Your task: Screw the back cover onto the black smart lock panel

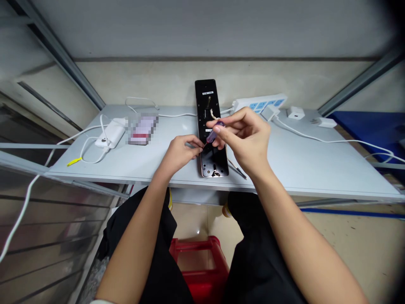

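Observation:
A long black panel (214, 157), looking like the back of a smart door lock, lies lengthwise on the table with screw holes, white labels and a metal stem. Above its middle, my right hand (248, 135) grips a screwdriver (212, 135) by its clear purple handle, the shaft slanting down to the left. My left hand (184, 151) is at the panel's left edge, thumb and fingers drawn together by the screwdriver's tip. Whatever they pinch is too small to make out. A cable (236, 167) comes out from the panel's right side.
On the left are a white power bank (111, 133) with cables and a blurred-out phone (143, 128). A white power strip (260, 102) stands behind my right hand, with charger plugs (295, 112) to its right. A red stool (202, 274) is below the table (316, 164).

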Demonstrator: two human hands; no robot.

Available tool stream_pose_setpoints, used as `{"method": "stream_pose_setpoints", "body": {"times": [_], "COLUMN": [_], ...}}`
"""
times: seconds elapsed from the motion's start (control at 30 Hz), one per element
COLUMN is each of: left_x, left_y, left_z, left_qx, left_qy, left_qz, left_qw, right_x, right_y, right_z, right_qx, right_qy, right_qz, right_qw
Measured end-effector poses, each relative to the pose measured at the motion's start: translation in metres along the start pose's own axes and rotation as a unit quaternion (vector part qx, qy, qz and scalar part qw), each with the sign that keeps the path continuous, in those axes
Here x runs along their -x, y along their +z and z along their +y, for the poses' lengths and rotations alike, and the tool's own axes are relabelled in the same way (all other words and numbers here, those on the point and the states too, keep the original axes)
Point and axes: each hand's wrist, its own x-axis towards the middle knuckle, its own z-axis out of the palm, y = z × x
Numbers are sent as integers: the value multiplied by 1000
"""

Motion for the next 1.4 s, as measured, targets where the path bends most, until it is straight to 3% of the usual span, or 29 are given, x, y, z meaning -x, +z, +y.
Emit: {"method": "stream_pose_setpoints", "body": {"times": [0.37, 0.6, 0.97, 1.4], "left_x": [2, 2, 2, 3], "left_y": [0, 1, 4, 4], "left_z": [3, 1, -1, 3], "left_qx": [16, 6, -44, 19], "left_qy": [-15, -9, 38, -14], "left_qz": [1, -1, 4, 10], "left_qw": [1000, 1000, 998, 1000], "right_x": [-1, 0, 3, -2], "right_y": [-1, -3, -3, -1], "right_z": [1, 7, 2, 1], "right_qx": [3, -7, -4, -22], "right_qy": [2, 1, -8, 7], "right_qz": [-23, 1, -1, -12], "right_qw": [1000, 1000, 1000, 1000]}}
